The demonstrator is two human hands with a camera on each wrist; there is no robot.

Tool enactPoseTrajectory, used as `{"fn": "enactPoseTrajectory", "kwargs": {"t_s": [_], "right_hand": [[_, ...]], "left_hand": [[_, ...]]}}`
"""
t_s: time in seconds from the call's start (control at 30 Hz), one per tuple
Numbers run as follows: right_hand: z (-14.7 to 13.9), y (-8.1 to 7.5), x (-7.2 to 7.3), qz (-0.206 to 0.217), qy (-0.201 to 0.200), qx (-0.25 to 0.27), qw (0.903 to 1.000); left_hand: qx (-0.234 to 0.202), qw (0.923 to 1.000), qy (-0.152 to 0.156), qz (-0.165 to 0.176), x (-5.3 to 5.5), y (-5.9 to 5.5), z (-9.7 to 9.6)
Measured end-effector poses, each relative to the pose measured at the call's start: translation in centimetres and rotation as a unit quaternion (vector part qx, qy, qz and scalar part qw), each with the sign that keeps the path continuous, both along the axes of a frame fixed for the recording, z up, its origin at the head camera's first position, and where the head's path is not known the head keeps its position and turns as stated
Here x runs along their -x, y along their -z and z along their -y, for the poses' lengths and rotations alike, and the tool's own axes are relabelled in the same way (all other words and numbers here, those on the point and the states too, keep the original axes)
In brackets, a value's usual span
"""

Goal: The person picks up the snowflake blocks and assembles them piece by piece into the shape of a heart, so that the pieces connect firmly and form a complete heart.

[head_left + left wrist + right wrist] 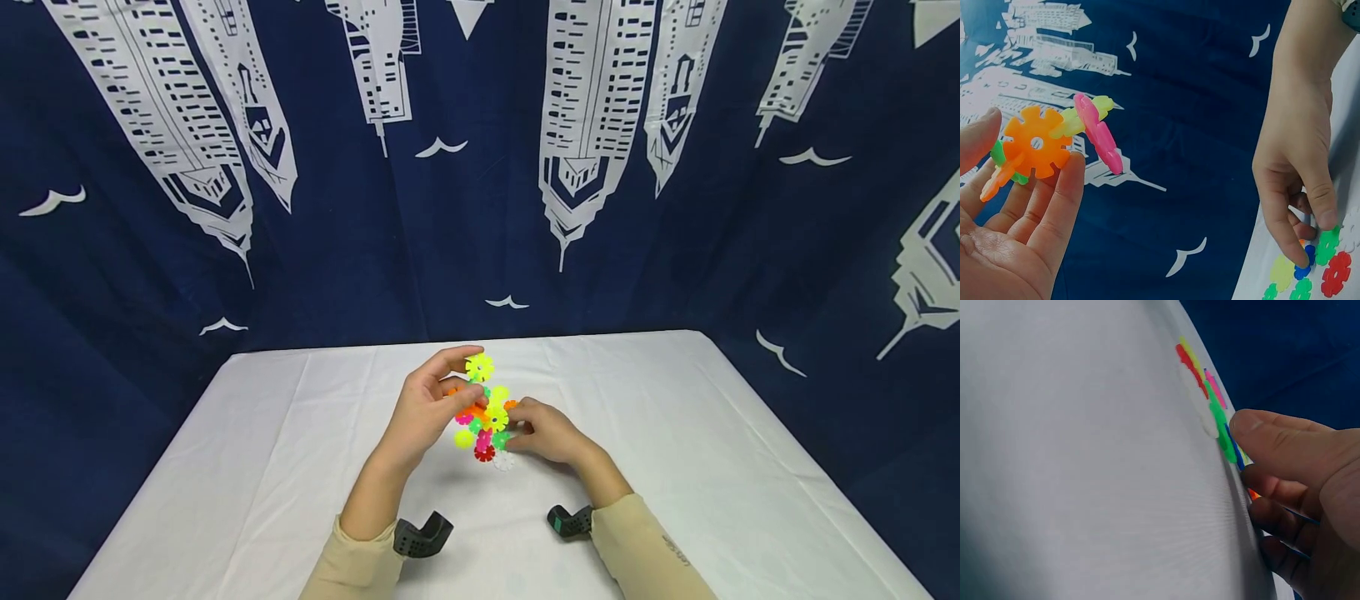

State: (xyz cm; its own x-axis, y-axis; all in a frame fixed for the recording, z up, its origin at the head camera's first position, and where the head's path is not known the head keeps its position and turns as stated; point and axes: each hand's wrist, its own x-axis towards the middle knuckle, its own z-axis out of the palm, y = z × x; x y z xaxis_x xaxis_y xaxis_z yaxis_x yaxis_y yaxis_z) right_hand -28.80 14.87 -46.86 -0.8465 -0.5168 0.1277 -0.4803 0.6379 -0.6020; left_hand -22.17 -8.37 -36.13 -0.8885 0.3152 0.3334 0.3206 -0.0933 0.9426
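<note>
**Sleeve lettering too small to read**

I see dark lettering (675,550) on the right sleeve (647,546), too small for me to read. The left hand (429,404) pinches a joined cluster (1036,156) of notched discs above the white tablecloth (225,483). The right hand (551,429) bends its fingers at the loose discs (1335,274) on the cloth; whether they grip one, I cannot tell. From the head camera, the cluster partly blocks those. Behind hangs a navy curtain (450,225).

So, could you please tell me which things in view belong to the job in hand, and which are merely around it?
Part of the job:
joined snowflake discs, held by the left hand
loose snowflake discs, near the right hand

Just around it:
white tablecloth
navy skyline-print curtain
black wrist cameras
</note>
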Motion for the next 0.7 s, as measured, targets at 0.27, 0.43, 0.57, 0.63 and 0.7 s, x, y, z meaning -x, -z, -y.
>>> {"fn": "enactPoseTrajectory", "kwargs": {"t_s": [0.27,0.43,0.57,0.63,0.7], "right_hand": [[0.54,0.27,-0.12,-0.012,0.014,-0.042,0.999],[0.69,0.26,-0.15,-0.01,0.021,-0.052,0.9984],[0.79,0.21,-0.23,-0.01,0.031,-0.057,0.9978],[0.78,0.24,-0.23,-0.011,0.036,-0.055,0.9978],[0.75,0.26,-0.25,-0.01,0.037,-0.049,0.9981]], "left_hand": [[0.002,1.0,0.0,0.007,0.27,0.11,0.07],[0.002,0.9999,0.002,0.011,0.44,0.35,0.11],[0.008,0.9998,-0.002,0.015,0.39,0.38,0.11],[0.01,0.9998,-0.007,0.017,0.32,0.3,0.04],[0.011,0.9997,-0.011,0.018,0.27,0.26,-0.07]]}}
